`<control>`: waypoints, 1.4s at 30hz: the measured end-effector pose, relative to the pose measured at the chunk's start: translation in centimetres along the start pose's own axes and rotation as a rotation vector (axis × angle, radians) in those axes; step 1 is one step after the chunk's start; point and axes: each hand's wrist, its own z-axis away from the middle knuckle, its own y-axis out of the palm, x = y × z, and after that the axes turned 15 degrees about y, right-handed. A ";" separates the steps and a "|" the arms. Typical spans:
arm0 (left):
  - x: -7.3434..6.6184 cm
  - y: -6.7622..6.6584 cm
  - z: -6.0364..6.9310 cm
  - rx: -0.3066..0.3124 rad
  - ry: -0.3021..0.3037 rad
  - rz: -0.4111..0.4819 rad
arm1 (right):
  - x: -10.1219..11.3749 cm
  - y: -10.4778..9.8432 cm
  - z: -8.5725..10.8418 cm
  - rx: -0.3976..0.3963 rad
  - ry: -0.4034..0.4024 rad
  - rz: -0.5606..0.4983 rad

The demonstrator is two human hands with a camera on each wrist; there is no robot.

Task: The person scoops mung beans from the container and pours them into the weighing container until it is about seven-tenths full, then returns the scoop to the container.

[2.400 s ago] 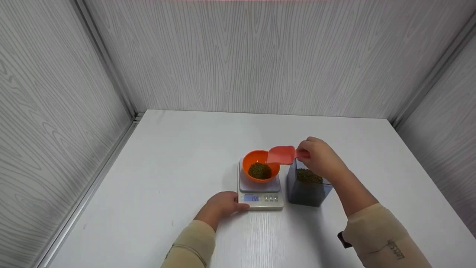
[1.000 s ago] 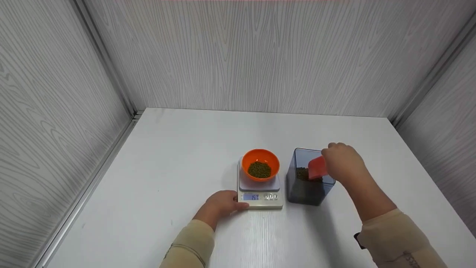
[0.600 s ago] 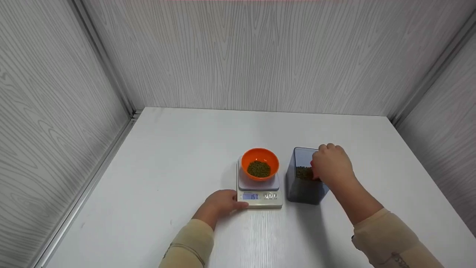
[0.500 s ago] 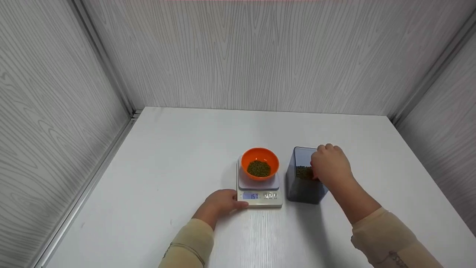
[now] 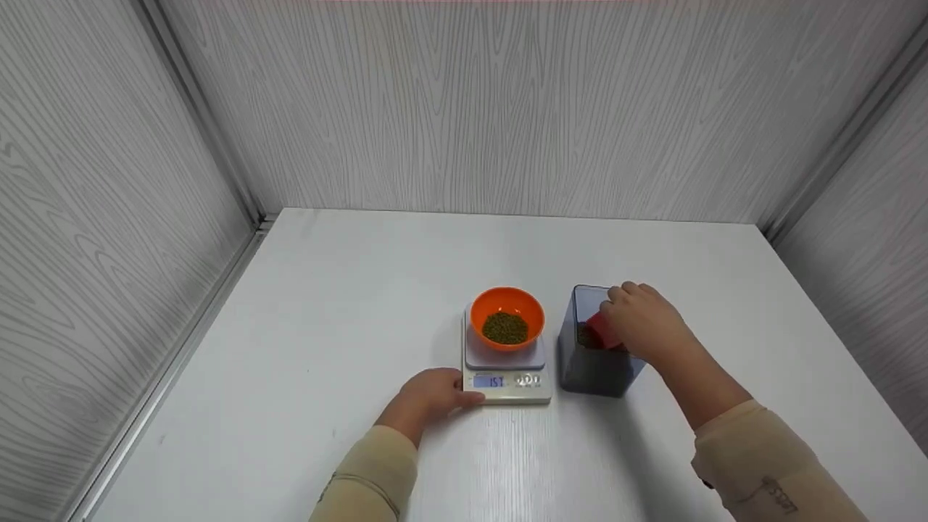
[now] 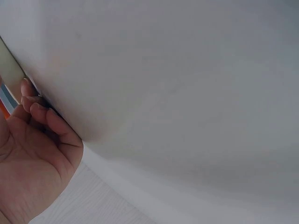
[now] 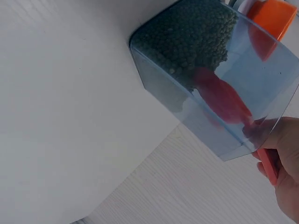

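Observation:
In the head view, my right hand (image 5: 641,322) holds a red scoop (image 5: 603,330) whose blade dips into a clear bluish bin (image 5: 598,373). The right wrist view shows the scoop's blade (image 7: 219,95) through the bin wall, its tip at the small green beans (image 7: 187,39). Pinched at the left front corner of a white kitchen scale (image 5: 536,397) is my left hand (image 5: 429,397), thumb along the front. Its curled fingers (image 6: 53,123) lie against the scale's side. An orange bowl (image 5: 533,308) with green beans (image 5: 505,328) sits on the weighing plate. The display is lit.
The bin stands just right of the scale, with a narrow gap between them. Both rest on a white table (image 5: 348,290). Grey wood-grain panels (image 5: 464,109) enclose the back and both sides.
My right hand has brought the scoop from over the orange bowl rightward into the bin. It dipped among the beans; now more of its blade shows. My left hand stays at the scale.

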 end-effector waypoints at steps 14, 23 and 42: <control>-0.2 -0.1 0.2 -0.006 -0.016 0.027 | 0.1 -0.6 0.4 0.065 -0.033 -0.144; 0.0 -0.2 0.1 -0.007 -0.011 0.030 | -0.2 -1.3 0.4 0.162 0.017 -0.262; -0.2 0.1 0.1 -0.009 -0.017 0.010 | -0.9 0.7 0.6 0.279 0.083 -0.460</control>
